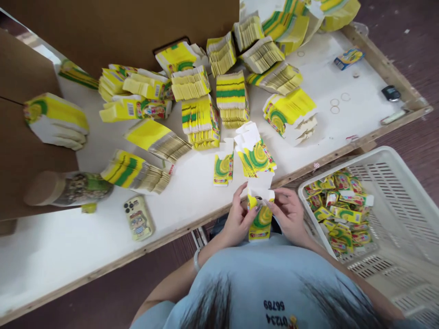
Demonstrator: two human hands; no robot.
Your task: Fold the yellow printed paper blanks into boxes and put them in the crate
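Note:
Close to my body, just off the table's front edge, I hold a small yellow-green carton (pixel 261 224) with its white top flaps up. My left hand (pixel 239 218) grips its left side, thumb on the front near the opening. My right hand (pixel 287 213) has its fingers at the right of the opening, thumb near the flap. Something dark shows inside the carton's mouth, too small to name. Just beyond my hands lie several cartons with raised white flaps (pixel 255 153), fanned over each other. Left of them is another open-flapped carton (pixel 223 167).
Bundles of flat folded cartons (pixel 233 98) cover the table (pixel 192 196). At left are a phone (pixel 139 218) and a jar (pixel 82 187). A white plastic crate (pixel 394 183) with many small cartons stands at right. A blue box (pixel 349 58) and rubber bands (pixel 334 106) lie at far right.

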